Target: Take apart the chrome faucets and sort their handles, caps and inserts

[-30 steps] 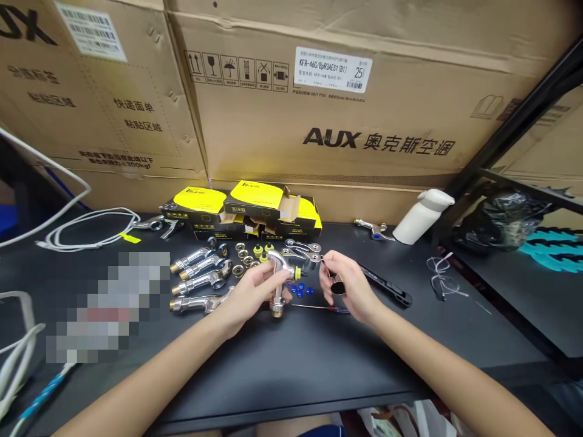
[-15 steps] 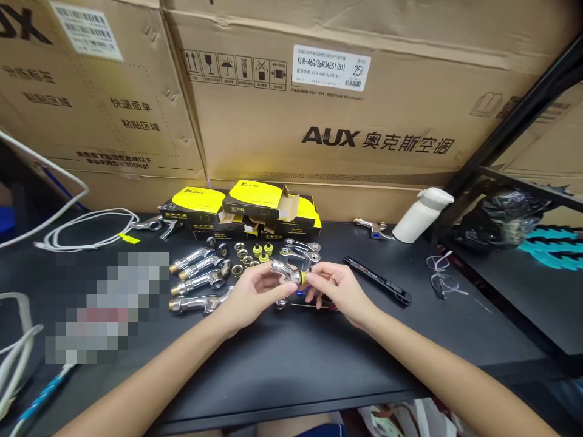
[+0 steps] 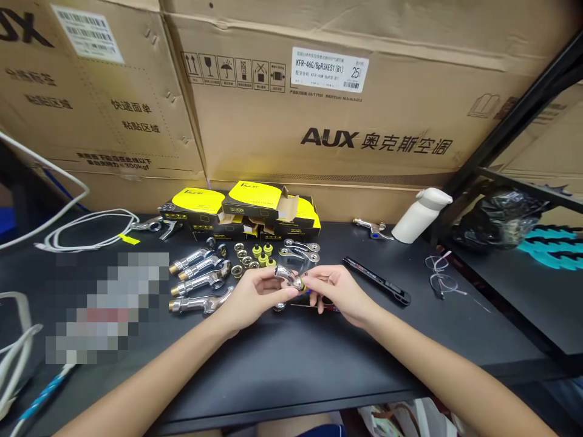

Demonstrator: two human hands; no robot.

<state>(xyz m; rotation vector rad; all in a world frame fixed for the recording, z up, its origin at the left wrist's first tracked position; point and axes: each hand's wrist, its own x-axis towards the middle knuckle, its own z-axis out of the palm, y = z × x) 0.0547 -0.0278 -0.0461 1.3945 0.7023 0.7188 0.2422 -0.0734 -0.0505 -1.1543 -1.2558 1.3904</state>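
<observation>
My left hand [image 3: 255, 297] is closed around a chrome faucet body [image 3: 285, 274], its bent outlet pointing up and left. At the body's right end sits a yellow valve cartridge [image 3: 303, 283], which the thumb and fingers of my right hand [image 3: 334, 288] pinch. Fingers hide most of that joint. Just behind my hands lie several yellow-and-black cartridges [image 3: 263, 260], several chrome rings [image 3: 237, 271] and chrome lever handles [image 3: 300, 249]. More chrome faucet bodies [image 3: 200, 282] with brass ends rest to the left. Beneath my right hand, a thin screwdriver-like shaft [image 3: 303, 305] is partly covered.
Yellow-and-black boxes [image 3: 248, 203] are stacked against a large cardboard carton [image 3: 255, 133]. On the right are a black pen-shaped tool [image 3: 378, 281], eyeglasses [image 3: 441, 276], a white bottle [image 3: 421, 215] and another faucet [image 3: 371, 228]. A white cable [image 3: 91, 227] coils at left.
The faucet body has tilted and turned slightly in my hands, its right end dropping a little. Less of the yellow cartridge shows now. Both hands stay in nearly the same place.
</observation>
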